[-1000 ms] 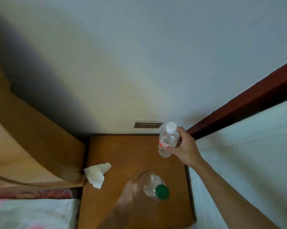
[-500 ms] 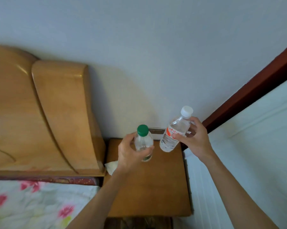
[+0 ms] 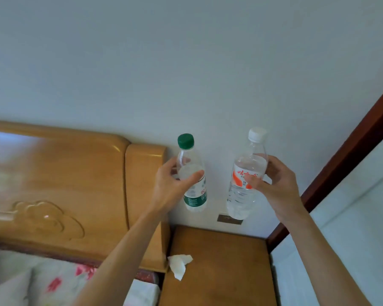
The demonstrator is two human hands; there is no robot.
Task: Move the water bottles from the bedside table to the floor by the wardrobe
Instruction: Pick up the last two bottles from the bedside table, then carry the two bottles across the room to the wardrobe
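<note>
Left hand [image 3: 170, 186]: fingers and thumb curled round the upper body of the green-capped bottle [image 3: 195, 198], held upright in the air.
Right hand [image 3: 274, 184]: fingers wrapped round the labelled middle of the white-capped bottle [image 3: 241, 197], held slightly tilted and apart from the other.
Both bottles: raised above the tabletop [image 3: 219, 261], touching nothing but the hands.
Crumpled tissue [image 3: 180, 265]: at the tabletop's left edge.
Wooden headboard [image 3: 75, 184]: left of the hands.
Floral bedding [image 3: 60, 281]: below it.

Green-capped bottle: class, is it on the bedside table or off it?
Off. The left hand grips the green-capped bottle in the air, above the bedside table.
</note>
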